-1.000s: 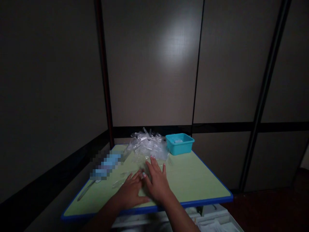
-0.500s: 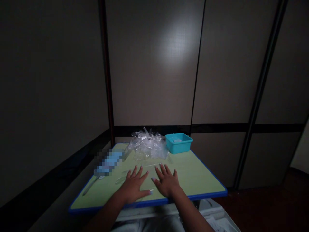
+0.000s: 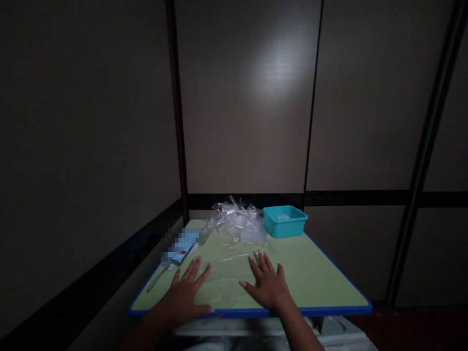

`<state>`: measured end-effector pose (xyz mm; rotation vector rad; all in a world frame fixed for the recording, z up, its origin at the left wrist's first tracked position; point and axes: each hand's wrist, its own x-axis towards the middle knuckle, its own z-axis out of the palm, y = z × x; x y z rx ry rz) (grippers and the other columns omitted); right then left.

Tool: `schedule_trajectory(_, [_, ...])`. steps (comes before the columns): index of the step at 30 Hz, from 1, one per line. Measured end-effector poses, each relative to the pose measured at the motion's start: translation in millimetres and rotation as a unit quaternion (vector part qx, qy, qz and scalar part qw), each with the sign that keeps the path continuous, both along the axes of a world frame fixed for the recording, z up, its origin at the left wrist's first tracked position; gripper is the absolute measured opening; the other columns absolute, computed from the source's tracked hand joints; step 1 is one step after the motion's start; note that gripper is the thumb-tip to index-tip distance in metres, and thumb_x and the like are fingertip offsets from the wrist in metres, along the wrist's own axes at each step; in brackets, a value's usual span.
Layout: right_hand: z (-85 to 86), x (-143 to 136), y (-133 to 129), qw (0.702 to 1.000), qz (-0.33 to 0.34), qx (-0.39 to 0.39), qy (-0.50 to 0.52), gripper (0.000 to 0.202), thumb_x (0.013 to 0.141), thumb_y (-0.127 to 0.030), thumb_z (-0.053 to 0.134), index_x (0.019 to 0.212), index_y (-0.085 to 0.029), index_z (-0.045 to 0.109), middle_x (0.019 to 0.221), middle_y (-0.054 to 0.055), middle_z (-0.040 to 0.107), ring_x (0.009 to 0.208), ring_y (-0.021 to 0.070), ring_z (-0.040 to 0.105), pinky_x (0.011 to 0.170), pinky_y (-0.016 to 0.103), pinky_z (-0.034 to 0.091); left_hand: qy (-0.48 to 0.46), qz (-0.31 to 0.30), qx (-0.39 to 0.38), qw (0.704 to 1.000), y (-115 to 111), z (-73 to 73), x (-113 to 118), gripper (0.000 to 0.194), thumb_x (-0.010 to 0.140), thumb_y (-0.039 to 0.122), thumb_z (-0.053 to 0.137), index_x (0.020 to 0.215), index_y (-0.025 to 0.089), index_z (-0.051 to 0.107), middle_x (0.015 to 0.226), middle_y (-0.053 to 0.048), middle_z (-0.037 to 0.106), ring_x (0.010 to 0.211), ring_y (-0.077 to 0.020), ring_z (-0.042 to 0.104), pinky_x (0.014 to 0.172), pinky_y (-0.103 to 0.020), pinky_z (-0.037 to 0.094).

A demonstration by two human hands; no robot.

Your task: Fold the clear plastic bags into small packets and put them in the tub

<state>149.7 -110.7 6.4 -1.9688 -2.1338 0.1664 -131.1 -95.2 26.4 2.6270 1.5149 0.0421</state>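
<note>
My left hand [image 3: 187,296] is open, fingers spread, over the near left part of the green tabletop [image 3: 321,278]. My right hand [image 3: 268,284] is also open, with its fingers fanned out over the near middle of the table. Between and in front of them lies a thin clear plastic sheet or bag [image 3: 228,280], spread flat and hard to make out. Both hands are at its sides; whether they press on it I cannot tell. Beyond them is a crumpled heap of clear plastic bags [image 3: 239,224].
A turquoise plastic basket [image 3: 287,226] stands at the back right with something pale inside. On the left edge, a phone [image 3: 186,246], partly blurred out, rests with a grey cable or stick [image 3: 158,279] by it. Cabinet panels [image 3: 244,122] rise behind the table.
My left hand has moved left and nearer to me, widening the gap between the hands. My right hand stays in about the same place on the table. The camera view has shifted left.
</note>
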Motion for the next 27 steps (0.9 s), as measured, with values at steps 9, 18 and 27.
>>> schedule_trajectory(9, [11.8, -8, 8, 0.991, 0.131, 0.007, 0.04, 0.063, 0.089, -0.062, 0.036, 0.144, -0.033, 0.033, 0.154, 0.003, 0.023, 0.143, 0.0239, 0.014, 0.11, 0.06, -0.001, -0.027, -0.072, -0.025, 0.997, 1, -3.5, 53, 0.082, 0.084, 0.056, 0.054, 0.15, 0.021, 0.02, 0.154, -0.007, 0.016, 0.142, -0.0254, 0.016, 0.113, -0.052, 0.01])
schedule_trajectory(18, [-2.9, -11, 14, 0.992, 0.121, -0.01, 0.028, 0.089, 0.076, -0.081, 0.034, 0.148, -0.03, 0.025, 0.156, 0.008, 0.015, 0.143, 0.0325, 0.008, 0.107, 0.064, -0.002, -0.024, -0.081, -0.052, 0.995, 6, -12.6, 36, 0.109, 0.062, 0.076, 0.066, 0.149, 0.03, 0.018, 0.155, -0.008, 0.008, 0.142, -0.0355, 0.005, 0.109, -0.063, 0.004])
schedule_trajectory(27, [3.5, -12, 3, 0.992, 0.12, -0.017, 0.03, 0.086, 0.08, -0.08, 0.027, 0.148, -0.029, 0.024, 0.156, 0.008, 0.015, 0.143, 0.0294, 0.011, 0.108, 0.062, -0.001, -0.111, 0.063, 0.093, 0.987, 44, -4.4, 36, 0.029, 0.096, 0.03, 0.055, 0.121, 0.018, 0.055, 0.128, -0.01, 0.053, 0.112, -0.0261, 0.055, 0.094, -0.049, 0.045])
